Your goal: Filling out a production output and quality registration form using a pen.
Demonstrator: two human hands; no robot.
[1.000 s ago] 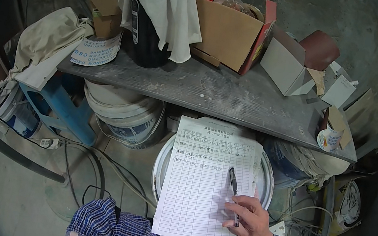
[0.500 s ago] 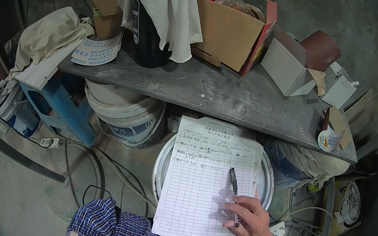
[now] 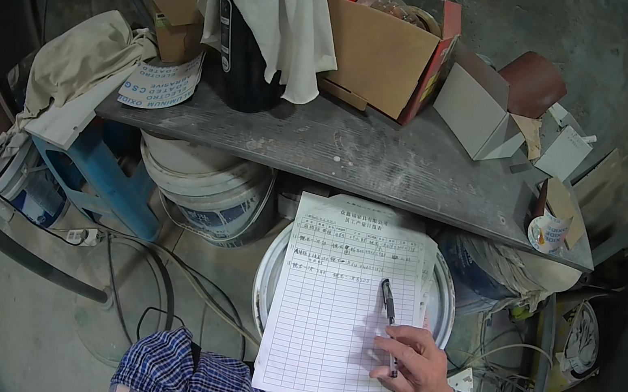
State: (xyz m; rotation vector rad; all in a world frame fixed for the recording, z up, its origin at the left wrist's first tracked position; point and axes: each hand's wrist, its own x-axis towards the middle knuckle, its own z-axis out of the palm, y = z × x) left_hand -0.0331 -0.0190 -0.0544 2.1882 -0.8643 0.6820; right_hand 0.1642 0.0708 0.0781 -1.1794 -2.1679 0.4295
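Note:
A stack of printed form sheets point(image 3: 326, 329), handwritten in its top rows, lies on a round white lid point(image 3: 445, 299). Over the right side of the paper is my right hand point(image 3: 418, 368), its fingers closed round a pen point(image 3: 389, 298). The pen has a dark end pointing up the page and a clear barrel running between the fingers. My left arm point(image 3: 218, 386), in a blue checked sleeve, comes in at the lower edge. Only a strip of skin shows past its cuff, and the left hand itself is out of sight.
Beyond the paper a grey board point(image 3: 322, 144) carries a black bottle point(image 3: 249, 63) under a cloth point(image 3: 278, 10), a cardboard box point(image 3: 377, 54), a white box point(image 3: 472, 106) and abrasive discs point(image 3: 159, 85). Underneath stand a bucket point(image 3: 204, 187) and a blue stool point(image 3: 99, 178). Cables point(image 3: 208, 294) cross the floor.

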